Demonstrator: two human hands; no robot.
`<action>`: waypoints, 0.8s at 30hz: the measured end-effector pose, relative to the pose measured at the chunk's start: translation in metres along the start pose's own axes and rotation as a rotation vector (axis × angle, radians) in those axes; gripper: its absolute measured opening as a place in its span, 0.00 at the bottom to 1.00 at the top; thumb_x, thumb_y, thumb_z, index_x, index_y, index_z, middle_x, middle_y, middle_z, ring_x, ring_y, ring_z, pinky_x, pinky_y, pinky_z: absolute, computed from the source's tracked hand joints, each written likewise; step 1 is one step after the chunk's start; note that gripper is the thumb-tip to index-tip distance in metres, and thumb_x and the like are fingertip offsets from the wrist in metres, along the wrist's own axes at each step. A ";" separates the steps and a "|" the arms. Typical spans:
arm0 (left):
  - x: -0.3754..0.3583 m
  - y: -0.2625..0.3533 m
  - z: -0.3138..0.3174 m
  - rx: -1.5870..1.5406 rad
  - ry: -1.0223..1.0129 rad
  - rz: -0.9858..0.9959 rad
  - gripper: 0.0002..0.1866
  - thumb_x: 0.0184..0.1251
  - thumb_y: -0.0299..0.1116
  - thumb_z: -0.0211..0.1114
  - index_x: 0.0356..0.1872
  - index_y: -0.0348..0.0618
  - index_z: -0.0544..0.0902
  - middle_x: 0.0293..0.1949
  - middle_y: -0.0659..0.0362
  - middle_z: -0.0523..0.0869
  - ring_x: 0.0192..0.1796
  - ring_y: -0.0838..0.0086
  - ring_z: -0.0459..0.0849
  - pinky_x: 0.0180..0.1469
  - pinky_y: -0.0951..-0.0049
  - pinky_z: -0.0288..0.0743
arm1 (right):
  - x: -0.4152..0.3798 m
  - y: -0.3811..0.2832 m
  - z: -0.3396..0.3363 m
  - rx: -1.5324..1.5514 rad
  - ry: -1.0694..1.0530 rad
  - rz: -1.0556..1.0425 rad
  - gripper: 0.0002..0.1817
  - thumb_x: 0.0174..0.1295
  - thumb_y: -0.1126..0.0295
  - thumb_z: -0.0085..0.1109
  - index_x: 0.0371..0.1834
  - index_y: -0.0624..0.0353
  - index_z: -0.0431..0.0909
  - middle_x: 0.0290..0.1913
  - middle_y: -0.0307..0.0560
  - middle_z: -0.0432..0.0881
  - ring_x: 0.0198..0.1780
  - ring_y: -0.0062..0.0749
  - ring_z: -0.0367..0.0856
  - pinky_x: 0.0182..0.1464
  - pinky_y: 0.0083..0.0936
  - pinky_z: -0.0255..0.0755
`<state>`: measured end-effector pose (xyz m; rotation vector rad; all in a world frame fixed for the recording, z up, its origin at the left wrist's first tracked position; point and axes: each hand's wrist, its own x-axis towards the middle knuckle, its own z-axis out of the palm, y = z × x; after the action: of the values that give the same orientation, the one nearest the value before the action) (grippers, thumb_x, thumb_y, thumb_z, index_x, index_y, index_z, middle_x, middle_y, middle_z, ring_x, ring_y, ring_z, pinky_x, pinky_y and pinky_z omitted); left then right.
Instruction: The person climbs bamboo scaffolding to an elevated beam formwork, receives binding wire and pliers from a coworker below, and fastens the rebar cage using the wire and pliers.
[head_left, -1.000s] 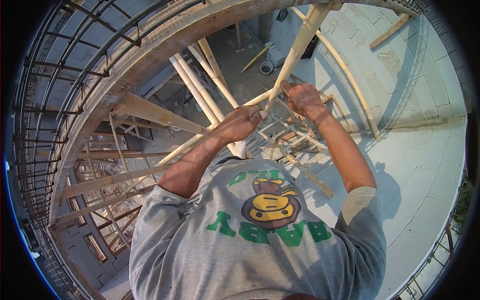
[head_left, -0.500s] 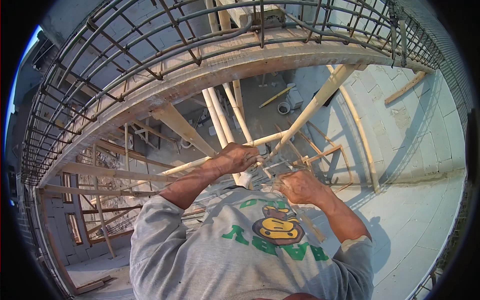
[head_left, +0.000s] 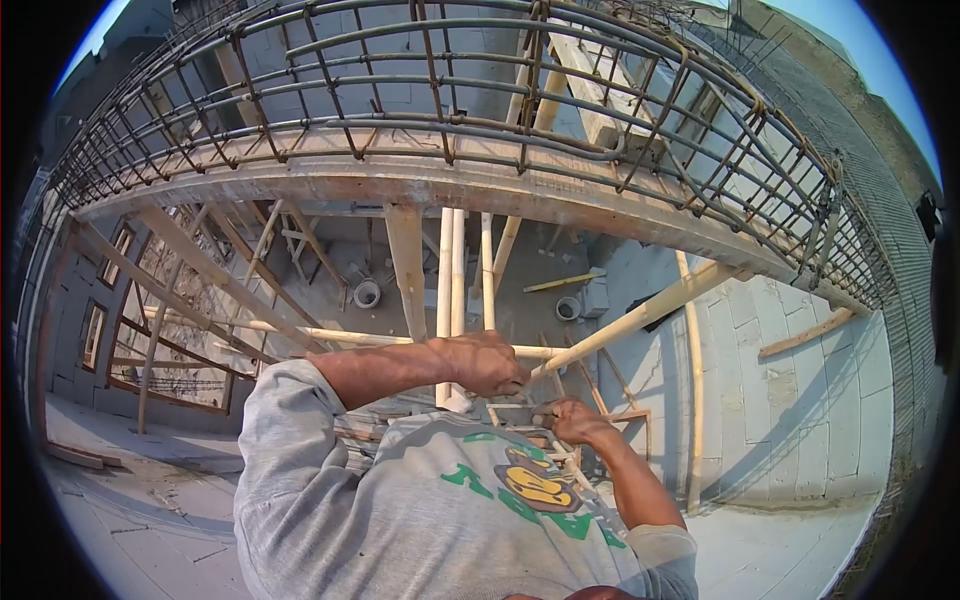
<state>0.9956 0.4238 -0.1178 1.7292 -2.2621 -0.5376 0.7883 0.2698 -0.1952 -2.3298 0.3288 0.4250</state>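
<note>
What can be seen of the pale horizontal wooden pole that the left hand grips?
The pale horizontal wooden pole is round, slim and light yellow-tan, like peeled timber. It runs nearly level from the left, below the rebar cage and plank beam. The left hand is wrapped over it where a slanted pale pole meets it; upright poles cross just behind. The right hand sits lower, off the pole. Its left end is lost among the braces.
</note>
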 end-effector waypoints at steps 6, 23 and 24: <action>-0.020 -0.011 -0.024 -0.013 0.185 -0.165 0.20 0.68 0.54 0.56 0.33 0.46 0.80 0.24 0.56 0.83 0.32 0.57 0.84 0.36 0.57 0.78 | -0.060 -0.068 -0.083 0.580 0.153 -0.266 0.16 0.63 0.57 0.60 0.38 0.59 0.85 0.23 0.39 0.79 0.28 0.24 0.74 0.33 0.24 0.67; -0.055 0.014 -0.008 0.030 0.434 -0.257 0.21 0.70 0.52 0.56 0.27 0.46 0.80 0.19 0.57 0.81 0.24 0.59 0.83 0.26 0.61 0.75 | -0.076 -0.099 -0.078 0.526 0.290 -0.440 0.19 0.68 0.58 0.56 0.33 0.66 0.82 0.19 0.41 0.76 0.19 0.22 0.70 0.24 0.25 0.64; -0.051 0.020 -0.003 0.035 0.431 -0.226 0.20 0.70 0.50 0.56 0.28 0.45 0.79 0.20 0.57 0.81 0.24 0.59 0.83 0.26 0.61 0.76 | -0.070 -0.087 -0.085 0.545 0.481 -0.343 0.17 0.67 0.59 0.57 0.33 0.65 0.82 0.18 0.40 0.75 0.17 0.20 0.68 0.21 0.24 0.62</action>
<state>0.9929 0.4771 -0.1043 1.9109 -1.8028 -0.1427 0.7721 0.2780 -0.0562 -1.8667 0.2253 -0.3627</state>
